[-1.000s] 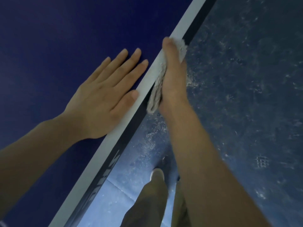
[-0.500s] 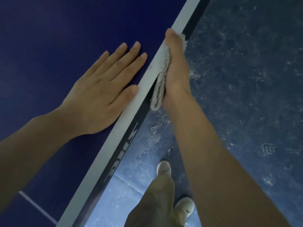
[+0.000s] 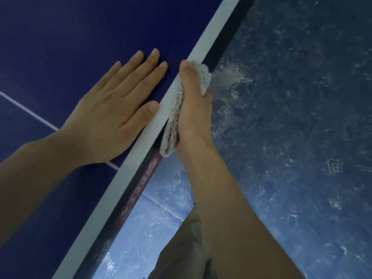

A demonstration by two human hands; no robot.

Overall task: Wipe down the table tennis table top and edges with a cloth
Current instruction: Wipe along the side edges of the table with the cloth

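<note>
Head view, looking down along the table edge, which runs from lower left to upper right of the frame. The right hand [image 3: 193,109] clasps a pale fluffy cloth [image 3: 174,125] at centre frame, thumb on the white border line [image 3: 211,35], the rest of the hand pressing the cloth against the dark side rail [image 3: 217,51]. The left hand [image 3: 114,113] lies flat with fingers spread, holding nothing, on the blue table top [image 3: 70,37], left of centre and just beside the border.

Judged handling: the cloth looks soft, light and limp and bunches easily. It is best gripped folded into a pad, palm behind it, so pressure spreads. The rail is stiff; the red label [image 3: 141,188] lower down may snag fibres. Speckled floor [image 3: 302,117] fills the right of the frame.
</note>
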